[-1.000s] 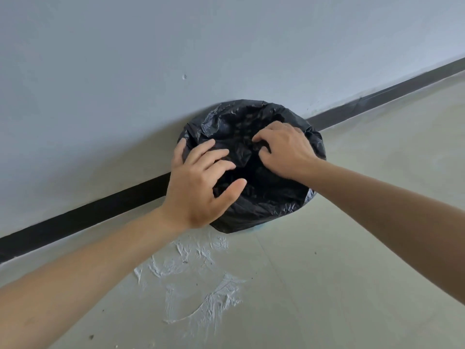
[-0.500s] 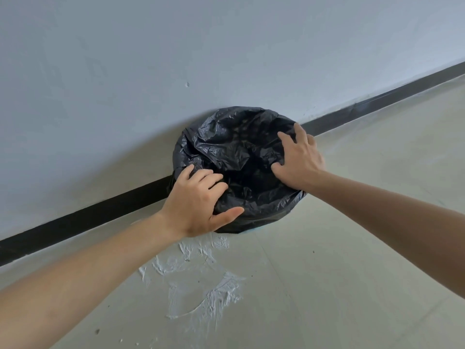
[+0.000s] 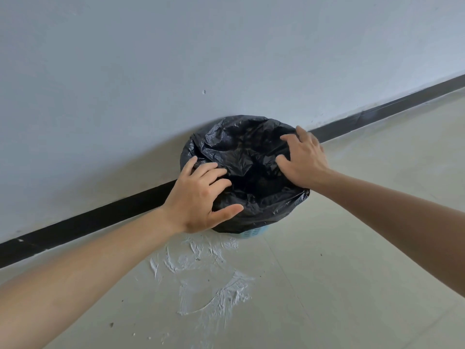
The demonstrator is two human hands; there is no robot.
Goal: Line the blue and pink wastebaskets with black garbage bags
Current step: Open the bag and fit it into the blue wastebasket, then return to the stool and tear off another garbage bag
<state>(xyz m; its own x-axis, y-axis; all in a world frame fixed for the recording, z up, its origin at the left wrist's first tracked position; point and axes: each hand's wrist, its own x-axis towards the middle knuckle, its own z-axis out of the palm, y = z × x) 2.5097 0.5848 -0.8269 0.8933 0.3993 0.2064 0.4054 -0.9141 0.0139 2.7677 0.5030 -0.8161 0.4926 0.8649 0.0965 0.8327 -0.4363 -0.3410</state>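
A black garbage bag (image 3: 247, 159) is draped over the blue wastebasket (image 3: 251, 233), which stands on the floor against the wall; only a strip of its blue mesh bottom shows under the bag's hem. My left hand (image 3: 201, 197) lies on the bag at the near left rim, fingers spread, thumb along the outer side. My right hand (image 3: 303, 159) rests flat on the bag at the right rim, fingers apart. Neither hand pinches the plastic. The pink wastebasket is out of view.
A grey wall (image 3: 176, 71) with a black baseboard (image 3: 100, 217) runs right behind the basket. Smears of white plaster (image 3: 208, 280) mark the pale floor in front of it.
My right hand moved from the bag's centre out to the right rim and opened flat. My left hand slid a little along the left rim. The bag's mouth now shows hollow.
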